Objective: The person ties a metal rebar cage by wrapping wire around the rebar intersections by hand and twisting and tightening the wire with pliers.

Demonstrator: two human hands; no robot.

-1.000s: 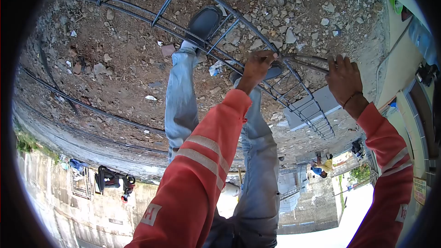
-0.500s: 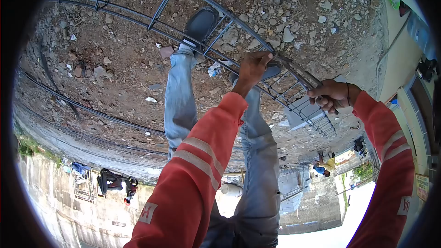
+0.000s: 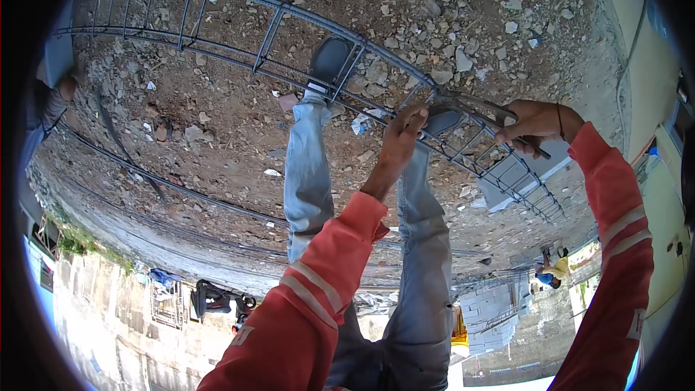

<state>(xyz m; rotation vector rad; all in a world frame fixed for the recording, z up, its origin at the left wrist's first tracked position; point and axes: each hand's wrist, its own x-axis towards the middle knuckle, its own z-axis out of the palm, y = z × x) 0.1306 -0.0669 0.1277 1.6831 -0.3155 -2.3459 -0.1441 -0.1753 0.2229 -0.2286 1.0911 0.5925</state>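
A long rebar cage of dark bars and square ties curves across the ground in front of me. My right hand is closed around the handles of a pair of pincers; their jaws rest at the cage's upper bar. Just below the jaws, my left hand is closed in a pinch against the cage. Whatever lies between its fingertips is too small to make out. My shoe shows behind the cage bars, and the other shoe is partly hidden by the left hand and the cage.
Broken stone and rubble cover the dirt. A grey slab lies under the cage's right end. Long loose bars run along the ground at left. Part of another person is at the left edge; a person in yellow is farther off.
The view has shifted, so the cage, my legs and both hands appear farther right. Part of another person has come into view at the left edge. The right hand keeps the pincers at the cage.
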